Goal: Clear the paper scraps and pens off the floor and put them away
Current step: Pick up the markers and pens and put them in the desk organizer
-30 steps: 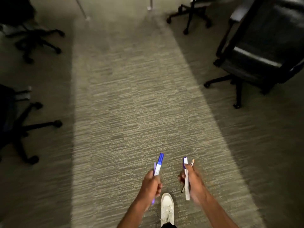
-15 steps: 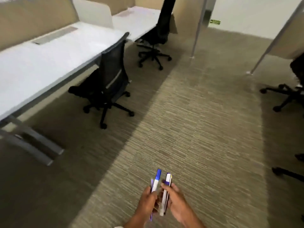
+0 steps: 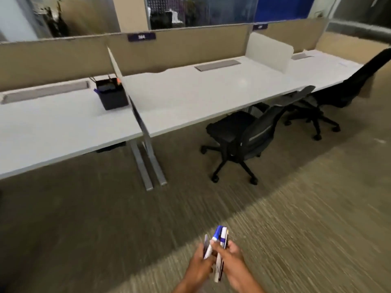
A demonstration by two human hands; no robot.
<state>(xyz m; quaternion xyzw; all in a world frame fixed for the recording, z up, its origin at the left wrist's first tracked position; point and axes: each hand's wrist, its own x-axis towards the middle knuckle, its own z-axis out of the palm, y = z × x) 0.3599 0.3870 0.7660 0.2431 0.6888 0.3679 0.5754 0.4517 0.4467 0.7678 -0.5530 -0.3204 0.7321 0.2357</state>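
Fingers [image 3: 213, 246] of both hands clenched on pens [image 3: 220, 240]; open carpet [image 3: 296, 229] ahead, desk edge [image 3: 179, 129] well apart.

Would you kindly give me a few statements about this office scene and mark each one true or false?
1. Both hands hold pens. True: the left hand and the right hand are closed on a bunch of pens.
2. The black pen holder stands on the carpet. False: it stands on the white desk, beside the divider panel.
3. The pen holder already has items sticking out of it. True.
4. The nearest office chair lies tipped over. False: it stands upright on its wheels, at the desk edge.
5. Paper scraps lie on the carpet in front of the hands. False: none show there.
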